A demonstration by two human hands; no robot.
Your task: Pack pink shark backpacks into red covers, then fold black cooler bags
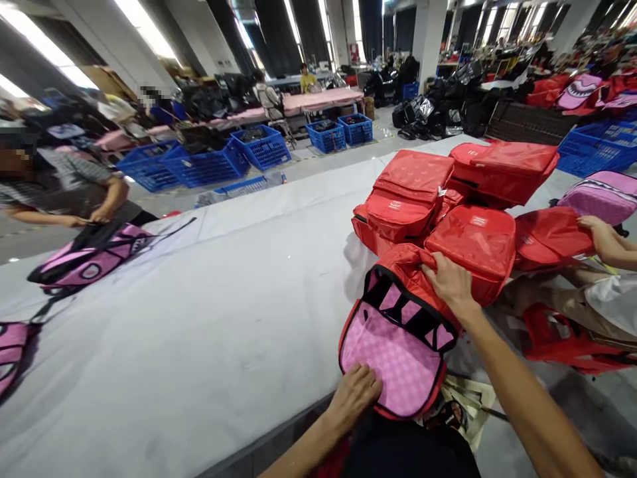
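A red backpack (415, 272) lies at the front edge of the table, its flap folded open toward me. Pink checked lining (398, 358) shows inside the flap, with a black and pink tooth-like pattern along the opening. My left hand (355, 392) is closed on the flap's near left edge, fingers curled over the lining. My right hand (450, 282) grips the red fabric at the upper right of the same bag; its fingertips are partly hidden in the folds. Just behind stand more red backpacks (470, 242), one close to my right hand.
A white-covered table (223, 318) stretches to the left. Across it, a person (64, 186) handles a pink and black backpack (94, 255). At right, another person's hand (594, 232) touches a red bag beside a pink one (600, 197). Blue crates (209, 166) stand on the floor beyond.
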